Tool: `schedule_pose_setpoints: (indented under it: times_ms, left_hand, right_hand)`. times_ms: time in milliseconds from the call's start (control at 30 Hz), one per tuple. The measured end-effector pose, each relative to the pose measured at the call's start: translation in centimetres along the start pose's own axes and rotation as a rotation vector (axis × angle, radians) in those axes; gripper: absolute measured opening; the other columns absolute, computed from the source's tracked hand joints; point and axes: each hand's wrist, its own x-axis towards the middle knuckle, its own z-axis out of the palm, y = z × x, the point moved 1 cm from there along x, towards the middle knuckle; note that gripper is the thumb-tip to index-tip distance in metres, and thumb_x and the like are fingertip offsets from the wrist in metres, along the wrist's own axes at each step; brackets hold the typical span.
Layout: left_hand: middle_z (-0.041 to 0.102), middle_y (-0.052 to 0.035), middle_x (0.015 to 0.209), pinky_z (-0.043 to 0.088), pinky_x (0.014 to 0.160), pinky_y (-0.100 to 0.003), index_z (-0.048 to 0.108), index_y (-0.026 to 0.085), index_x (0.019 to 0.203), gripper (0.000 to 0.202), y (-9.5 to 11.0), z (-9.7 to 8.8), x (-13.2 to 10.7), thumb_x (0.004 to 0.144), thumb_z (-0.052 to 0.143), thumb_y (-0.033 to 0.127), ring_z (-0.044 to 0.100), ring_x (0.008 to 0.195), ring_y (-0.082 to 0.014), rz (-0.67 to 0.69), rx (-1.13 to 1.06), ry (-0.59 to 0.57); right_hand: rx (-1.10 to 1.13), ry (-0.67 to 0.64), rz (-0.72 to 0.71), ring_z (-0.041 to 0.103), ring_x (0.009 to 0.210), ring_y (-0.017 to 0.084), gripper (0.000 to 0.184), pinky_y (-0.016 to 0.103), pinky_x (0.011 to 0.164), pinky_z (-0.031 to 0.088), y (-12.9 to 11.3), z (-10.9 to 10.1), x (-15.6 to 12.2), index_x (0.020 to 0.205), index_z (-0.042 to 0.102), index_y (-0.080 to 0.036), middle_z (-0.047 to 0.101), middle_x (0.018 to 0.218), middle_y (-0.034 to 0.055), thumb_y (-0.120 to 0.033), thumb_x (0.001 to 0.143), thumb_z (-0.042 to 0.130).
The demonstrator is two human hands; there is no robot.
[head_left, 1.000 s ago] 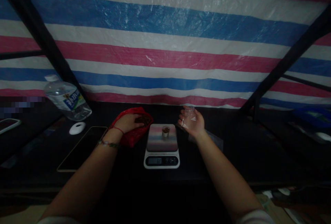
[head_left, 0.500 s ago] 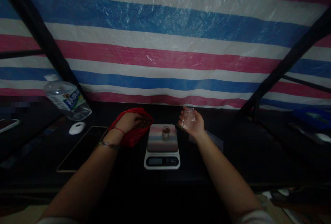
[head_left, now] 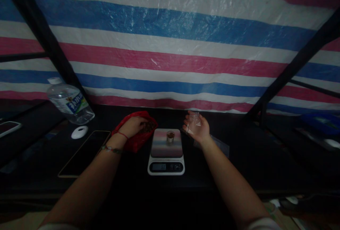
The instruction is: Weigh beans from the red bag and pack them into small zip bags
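My left hand (head_left: 134,126) reaches into an open red bag (head_left: 134,144), its fingers curled down among small brown pieces (head_left: 149,126); the fingertips are partly hidden. Between my hands stands a white kitchen scale (head_left: 166,161) with a lit display. On its shiny plate sits a small clear cup (head_left: 170,139) with brown bits inside. My right hand (head_left: 202,131) is turned palm up right of the scale. Its fingers curl around a small clear plastic bag (head_left: 194,121), which looks empty.
A flat clear plastic sheet or bag (head_left: 221,148) lies under my right wrist. To the left are a dark tablet (head_left: 85,154), a white mouse (head_left: 79,132) and a large clear bottle (head_left: 70,102). A blue item (head_left: 321,122) lies far right. Striped sheeting (head_left: 170,56) hangs behind the table.
My left hand has shifted very slightly within the red bag. The right hand, the clear bag and the cup on the scale keep their places; the view tilts a little.
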Motion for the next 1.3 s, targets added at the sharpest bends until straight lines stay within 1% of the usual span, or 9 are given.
schedule_pose_setpoints:
  times_ms: [133, 300, 400, 567, 733, 1000, 1100, 1200, 1300]
  left_hand:
    - [0.071, -0.0046, 0.109, 0.045, 0.089, -0.031, 0.072, 0.023, 0.104, 0.031, -0.5, 0.3, -0.1, 0.083, 0.048, 0.026, 0.064, 0.099, -0.0205, -0.02, -0.028, -0.039]
    - [0.07, -0.0062, 0.112, 0.046, 0.089, -0.032, 0.069, 0.022, 0.109, 0.034, -0.9, 0.5, -0.3, 0.082, 0.051, 0.032, 0.063, 0.1, -0.0229, -0.053, -0.057, -0.058]
    - [0.07, -0.0065, 0.111, 0.046, 0.09, -0.033, 0.069, 0.02, 0.109, 0.035, -1.1, 0.6, -0.4, 0.079, 0.053, 0.028, 0.063, 0.1, -0.0233, -0.056, -0.066, -0.051]
    - [0.072, -0.0062, 0.1, 0.048, 0.086, -0.033, 0.072, 0.02, 0.095, 0.027, -1.5, 0.6, -0.3, 0.078, 0.053, 0.026, 0.065, 0.092, -0.0224, -0.093, -0.034, -0.06]
    - [0.073, -0.0048, 0.097, 0.048, 0.082, -0.03, 0.072, 0.021, 0.092, 0.025, -1.3, 0.0, -0.2, 0.076, 0.053, 0.02, 0.066, 0.088, -0.0205, -0.147, -0.018, -0.031]
    - [0.072, -0.0054, 0.104, 0.047, 0.088, -0.032, 0.073, 0.022, 0.095, 0.025, -0.5, -0.9, -0.3, 0.084, 0.051, 0.025, 0.065, 0.096, -0.0225, -0.081, 0.016, 0.021]
    - [0.071, -0.0055, 0.104, 0.046, 0.091, -0.033, 0.072, 0.021, 0.097, 0.025, 0.8, -1.2, -0.4, 0.088, 0.049, 0.027, 0.064, 0.097, -0.0213, 0.035, -0.012, 0.084]
    - [0.071, -0.0048, 0.102, 0.046, 0.091, -0.031, 0.07, 0.019, 0.099, 0.025, 3.5, -1.5, -0.5, 0.091, 0.049, 0.028, 0.063, 0.097, -0.019, 0.198, -0.093, 0.137]
    - [0.071, -0.0037, 0.098, 0.047, 0.086, -0.026, 0.07, 0.018, 0.095, 0.023, 7.3, -1.8, -0.1, 0.092, 0.049, 0.026, 0.063, 0.093, -0.0153, 0.375, -0.172, 0.067]
  right_hand:
    - [-0.002, 0.012, 0.005, 0.062, 0.075, 0.015, 0.035, 0.031, 0.066, 0.051, 0.0, -0.1, 0.0, 0.106, 0.06, -0.024, 0.069, 0.09, 0.0006, -0.045, 0.078, 0.058]
    - [-0.01, 0.006, 0.004, 0.062, 0.076, 0.015, 0.036, 0.031, 0.066, 0.051, 0.1, -0.1, 0.0, 0.107, 0.059, -0.024, 0.069, 0.09, 0.0002, -0.045, 0.077, 0.06]
    - [-0.015, -0.007, 0.003, 0.062, 0.076, 0.015, 0.036, 0.031, 0.067, 0.051, 0.1, 0.1, 0.0, 0.107, 0.059, -0.025, 0.069, 0.09, -0.0004, -0.046, 0.077, 0.06]
    - [0.015, -0.013, 0.003, 0.062, 0.074, 0.016, 0.035, 0.032, 0.066, 0.051, 0.1, 0.2, -0.1, 0.106, 0.06, -0.025, 0.068, 0.09, 0.0003, -0.044, 0.077, 0.059]
    - [0.032, -0.006, 0.011, 0.061, 0.075, 0.016, 0.037, 0.032, 0.067, 0.051, 0.1, 0.1, -0.1, 0.108, 0.06, -0.025, 0.068, 0.091, 0.0008, -0.044, 0.077, 0.06]
    - [0.052, 0.009, 0.003, 0.061, 0.074, 0.016, 0.036, 0.032, 0.066, 0.05, 0.0, -0.1, 0.0, 0.106, 0.061, -0.024, 0.069, 0.09, 0.0014, -0.043, 0.076, 0.062]
    - [0.067, 0.01, 0.006, 0.061, 0.075, 0.016, 0.038, 0.031, 0.066, 0.05, 0.0, -0.1, 0.0, 0.107, 0.061, -0.023, 0.069, 0.089, 0.0015, -0.043, 0.075, 0.063]
    - [0.068, 0.016, 0.005, 0.061, 0.075, 0.016, 0.036, 0.031, 0.066, 0.051, -0.1, -0.1, 0.0, 0.107, 0.061, -0.022, 0.069, 0.089, 0.0017, -0.041, 0.076, 0.063]
    - [0.068, 0.03, -0.003, 0.061, 0.073, 0.016, 0.034, 0.032, 0.066, 0.051, -0.2, -0.1, 0.0, 0.105, 0.062, -0.023, 0.069, 0.088, 0.0016, -0.041, 0.076, 0.062]
